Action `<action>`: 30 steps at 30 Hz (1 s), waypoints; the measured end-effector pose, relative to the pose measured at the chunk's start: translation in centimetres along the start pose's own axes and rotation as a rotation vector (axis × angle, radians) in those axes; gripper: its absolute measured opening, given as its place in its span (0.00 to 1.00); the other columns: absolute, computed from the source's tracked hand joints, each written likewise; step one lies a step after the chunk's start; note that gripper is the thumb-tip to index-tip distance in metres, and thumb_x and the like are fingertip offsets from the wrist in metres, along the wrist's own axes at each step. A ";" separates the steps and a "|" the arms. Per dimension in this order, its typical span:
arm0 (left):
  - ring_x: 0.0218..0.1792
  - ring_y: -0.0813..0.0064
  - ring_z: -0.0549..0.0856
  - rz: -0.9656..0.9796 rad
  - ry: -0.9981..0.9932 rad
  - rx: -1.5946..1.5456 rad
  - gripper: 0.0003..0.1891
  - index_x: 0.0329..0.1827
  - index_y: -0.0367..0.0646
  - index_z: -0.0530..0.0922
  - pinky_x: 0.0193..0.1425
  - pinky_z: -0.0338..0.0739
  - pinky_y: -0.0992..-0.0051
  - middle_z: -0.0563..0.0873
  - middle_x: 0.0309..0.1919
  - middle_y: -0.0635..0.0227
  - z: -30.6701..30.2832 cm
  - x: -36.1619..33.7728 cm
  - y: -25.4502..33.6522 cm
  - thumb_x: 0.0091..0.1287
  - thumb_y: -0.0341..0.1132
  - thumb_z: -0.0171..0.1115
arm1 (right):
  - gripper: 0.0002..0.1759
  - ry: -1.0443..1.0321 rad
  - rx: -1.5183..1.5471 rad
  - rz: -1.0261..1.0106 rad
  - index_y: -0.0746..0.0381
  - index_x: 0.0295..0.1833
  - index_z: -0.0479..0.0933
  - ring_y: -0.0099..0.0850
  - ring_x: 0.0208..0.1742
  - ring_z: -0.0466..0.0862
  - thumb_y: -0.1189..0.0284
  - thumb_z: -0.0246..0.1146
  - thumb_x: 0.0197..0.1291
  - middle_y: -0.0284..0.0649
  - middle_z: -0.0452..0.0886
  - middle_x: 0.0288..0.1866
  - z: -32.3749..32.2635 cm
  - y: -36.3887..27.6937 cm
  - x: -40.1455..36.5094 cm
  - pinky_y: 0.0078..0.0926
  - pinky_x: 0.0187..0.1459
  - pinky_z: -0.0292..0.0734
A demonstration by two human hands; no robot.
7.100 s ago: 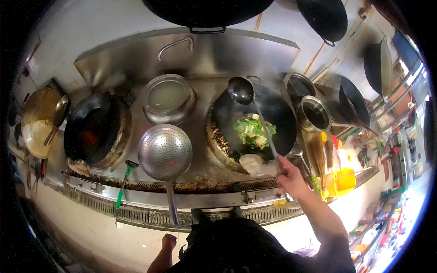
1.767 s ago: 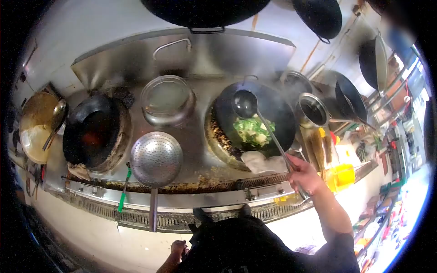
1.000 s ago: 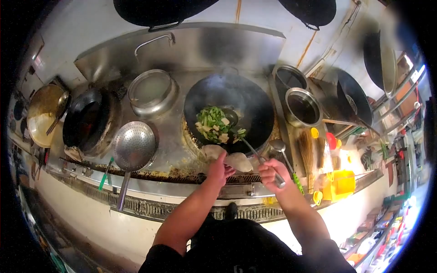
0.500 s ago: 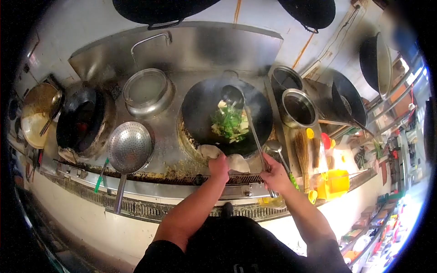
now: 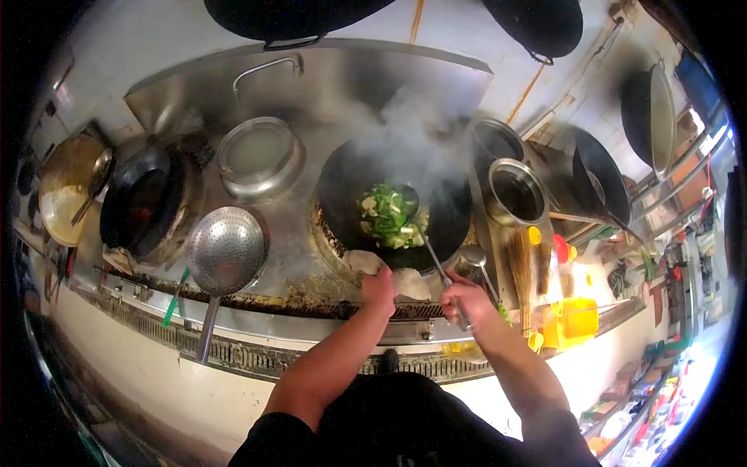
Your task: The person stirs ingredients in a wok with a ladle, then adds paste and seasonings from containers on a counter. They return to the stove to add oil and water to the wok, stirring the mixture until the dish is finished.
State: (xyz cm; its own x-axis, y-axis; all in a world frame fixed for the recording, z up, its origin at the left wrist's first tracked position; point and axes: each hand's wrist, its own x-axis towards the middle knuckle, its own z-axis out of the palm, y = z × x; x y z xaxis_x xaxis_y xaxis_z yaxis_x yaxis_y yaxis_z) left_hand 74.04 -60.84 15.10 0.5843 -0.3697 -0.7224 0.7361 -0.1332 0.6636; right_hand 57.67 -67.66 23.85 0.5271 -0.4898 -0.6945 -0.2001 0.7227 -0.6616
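A black wok sits on the right burner, steaming, with green vegetables and pale chunks in it. My left hand grips a white cloth folded over the wok's near rim. My right hand holds the long handle of a metal ladle, whose bowl rests among the vegetables.
A second black wok sits at the left, with a perforated strainer and a pot of pale liquid between. Steel pots stand right of the wok. Another ladle, a brush and colored containers lie at the right.
The ladle's bowl came back from the wok's far side into the vegetables. Much more steam rises from the wok. My left hand stays on the cloth at the rim.
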 end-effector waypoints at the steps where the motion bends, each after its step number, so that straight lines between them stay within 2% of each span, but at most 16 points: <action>1: 0.34 0.64 0.81 -0.002 0.002 0.000 0.16 0.45 0.36 0.73 0.27 0.76 0.64 0.79 0.39 0.60 -0.1 0.3 -0.3 0.61 0.38 0.60 | 0.28 -0.132 0.314 0.113 0.56 0.65 0.61 0.23 0.16 0.70 0.74 0.53 0.57 0.36 0.70 0.22 -1.4 0.1 0.6 0.21 0.15 0.66; 2: 0.33 0.65 0.80 -0.018 -0.019 -0.031 0.15 0.45 0.36 0.73 0.27 0.76 0.64 0.79 0.39 0.61 -0.3 0.6 -0.5 0.62 0.38 0.60 | 0.28 -0.132 0.315 0.115 0.56 0.65 0.61 0.23 0.16 0.70 0.74 0.53 0.57 0.36 0.70 0.22 -2.2 0.4 0.6 0.21 0.15 0.66; 4: 0.32 0.66 0.80 -0.029 -0.040 -0.064 0.15 0.45 0.37 0.72 0.27 0.76 0.64 0.79 0.39 0.62 -0.3 1.0 -0.8 0.62 0.38 0.60 | 0.26 -0.469 0.970 0.324 0.59 0.63 0.63 0.23 0.15 0.70 0.75 0.52 0.57 0.36 0.69 0.23 -3.3 1.0 0.6 0.18 0.13 0.62; 6: 0.30 0.69 0.78 -0.041 0.072 -0.021 0.13 0.43 0.37 0.73 0.26 0.73 0.65 0.79 0.36 0.63 -0.1 0.3 -0.2 0.62 0.37 0.59 | 0.25 -0.510 0.913 0.291 0.62 0.62 0.63 0.24 0.15 0.70 0.77 0.51 0.57 0.36 0.68 0.22 -2.2 0.9 -1.3 0.17 0.13 0.61; 8: 0.29 0.70 0.78 0.002 0.049 0.001 0.13 0.43 0.37 0.73 0.25 0.71 0.65 0.78 0.35 0.63 -0.4 1.9 -1.4 0.62 0.37 0.59 | 0.28 -0.339 0.360 0.030 0.64 0.64 0.62 0.25 0.15 0.71 0.79 0.53 0.54 0.36 0.69 0.21 -1.1 0.5 -3.3 0.18 0.13 0.63; 9: 0.28 0.70 0.77 0.054 0.023 0.017 0.12 0.42 0.37 0.74 0.25 0.69 0.65 0.78 0.33 0.63 -0.6 2.3 -1.8 0.62 0.36 0.59 | 0.36 -0.088 -0.021 -0.090 0.62 0.68 0.59 0.25 0.14 0.72 0.84 0.54 0.50 0.37 0.71 0.20 0.2 0.5 -4.5 0.18 0.15 0.65; 10: 0.28 0.70 0.77 0.060 0.018 0.018 0.12 0.42 0.37 0.74 0.25 0.69 0.65 0.78 0.33 0.63 -0.7 2.8 -1.9 0.62 0.36 0.59 | 0.36 -0.089 -0.020 -0.098 0.62 0.68 0.59 0.25 0.14 0.72 0.84 0.54 0.50 0.37 0.71 0.20 0.7 0.3 -5.2 0.18 0.15 0.65; 12: 0.28 0.70 0.76 -0.024 0.050 0.012 0.10 0.40 0.37 0.74 0.25 0.67 0.65 0.78 0.31 0.63 -0.3 2.9 -1.6 0.61 0.35 0.59 | 0.41 -0.118 -0.440 -0.271 0.61 0.71 0.57 0.24 0.15 0.72 0.87 0.54 0.46 0.38 0.73 0.20 1.1 -0.3 -5.8 0.19 0.18 0.67; 14: 0.29 0.69 0.77 -0.003 0.009 -0.028 0.12 0.41 0.36 0.74 0.25 0.69 0.64 0.78 0.33 0.62 -0.3 2.2 -1.9 0.61 0.35 0.60 | 0.41 -0.081 -0.500 -0.289 0.62 0.71 0.55 0.24 0.15 0.74 0.86 0.53 0.47 0.37 0.75 0.22 0.2 0.2 -5.3 0.19 0.20 0.69; 16: 0.30 0.68 0.78 0.028 -0.029 -0.071 0.13 0.42 0.35 0.74 0.26 0.71 0.64 0.79 0.35 0.61 -0.6 2.1 -2.2 0.61 0.35 0.60 | 0.40 0.020 -0.867 -0.488 0.64 0.71 0.55 0.22 0.16 0.74 0.84 0.55 0.47 0.37 0.76 0.23 -0.5 1.1 -4.1 0.20 0.22 0.70; 20: 0.37 0.63 0.81 -0.030 0.026 -0.015 0.19 0.50 0.33 0.71 0.30 0.78 0.61 0.77 0.43 0.57 -0.4 3.4 -2.7 0.61 0.37 0.61 | 0.39 0.128 -0.929 -0.439 0.64 0.71 0.56 0.23 0.17 0.75 0.82 0.55 0.48 0.38 0.78 0.23 -0.7 0.5 -2.8 0.20 0.22 0.71; 22: 0.39 0.61 0.81 -0.019 -0.007 -0.016 0.21 0.53 0.33 0.69 0.32 0.80 0.60 0.76 0.46 0.55 -0.4 3.2 -2.5 0.61 0.37 0.61 | 0.38 0.274 -1.104 -0.660 0.65 0.70 0.56 0.26 0.17 0.76 0.81 0.54 0.49 0.39 0.79 0.24 -1.4 1.1 -0.8 0.23 0.22 0.72; 26: 0.39 0.62 0.80 -0.032 -0.013 -0.014 0.20 0.51 0.35 0.70 0.32 0.79 0.61 0.77 0.45 0.57 -0.4 2.4 -1.8 0.61 0.38 0.61 | 0.36 0.364 -1.132 -0.602 0.64 0.70 0.57 0.28 0.16 0.74 0.80 0.54 0.51 0.37 0.77 0.22 -3.1 2.6 3.2 0.26 0.20 0.71; 28: 0.39 0.63 0.80 -0.025 -0.015 -0.018 0.19 0.50 0.35 0.70 0.31 0.79 0.62 0.77 0.44 0.57 -0.3 2.4 -1.6 0.62 0.38 0.60 | 0.35 0.114 -0.349 -0.265 0.63 0.69 0.58 0.29 0.13 0.71 0.80 0.54 0.52 0.35 0.74 0.20 -1.3 3.8 2.9 0.26 0.18 0.70; 29: 0.39 0.63 0.80 -0.033 -0.038 -0.029 0.18 0.49 0.36 0.70 0.31 0.78 0.62 0.77 0.44 0.58 -0.4 2.4 -1.6 0.61 0.38 0.60 | 0.32 0.132 -0.102 -0.094 0.62 0.68 0.58 0.27 0.14 0.70 0.79 0.52 0.55 0.34 0.69 0.20 1.0 2.8 1.3 0.22 0.18 0.69; 30: 0.38 0.63 0.80 -0.043 -0.061 -0.040 0.18 0.48 0.36 0.70 0.31 0.78 0.61 0.77 0.43 0.59 -0.5 2.1 -1.6 0.61 0.38 0.60 | 0.32 0.134 -0.101 -0.091 0.62 0.68 0.58 0.27 0.14 0.70 0.79 0.52 0.55 0.34 0.69 0.20 0.4 2.3 1.4 0.22 0.18 0.69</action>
State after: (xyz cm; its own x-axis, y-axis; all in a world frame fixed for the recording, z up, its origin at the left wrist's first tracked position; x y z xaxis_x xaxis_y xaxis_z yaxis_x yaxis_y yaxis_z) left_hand 74.30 -60.97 12.40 0.5312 -0.4200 -0.7358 0.7737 -0.1136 0.6233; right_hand 58.28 -66.42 21.46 0.4338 -0.6158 -0.6577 -0.2427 0.6231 -0.7435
